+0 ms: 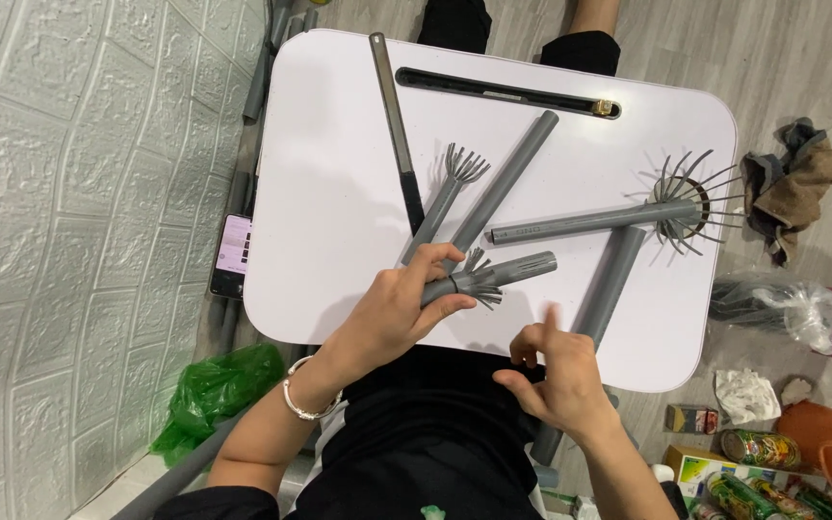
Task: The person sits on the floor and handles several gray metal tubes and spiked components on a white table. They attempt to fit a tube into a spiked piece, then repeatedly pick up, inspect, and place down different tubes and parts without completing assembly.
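My left hand [402, 306] grips a short grey plastic pipe [507, 273] whose cut strips flare out near my fingers, just above the near edge of a small white table [329, 193]. My right hand [556, 371] hovers close by at the table's near edge, fingers loosely curled, index finger raised, holding nothing. Another flared pipe piece [445, 197] and a plain grey pipe [507, 183] lie just beyond my left hand.
A long pipe [580, 223] ends in a wide fan of strips [686, 202] at the right. Another pipe [609, 289] runs off the near edge. A hacksaw blade tool [397, 125] and a dark groove [503, 91] lie at the back. A phone [233, 252], a green bag [214, 385], rags and cans lie on the floor.
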